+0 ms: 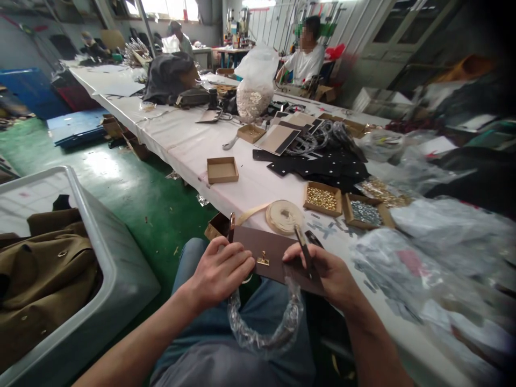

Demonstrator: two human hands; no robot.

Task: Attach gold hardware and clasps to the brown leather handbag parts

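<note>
A flat brown bag panel with a gold clasp at its middle is held above my lap. My left hand is closed round its left side, by an upright strap end with a gold tip. At the right side my right hand grips the panel, thumb on its face, next to another upright strap end with metal on it. A curved handle wrapped in clear plastic hangs below the panel over my legs. My left fingertips and the panel's underside are partly hidden.
On the white table are a tape roll, an open cardboard box, a box of gold rivets and a box of silver ones. Plastic bags lie right. A grey bin with brown pieces stands left. People sit further back.
</note>
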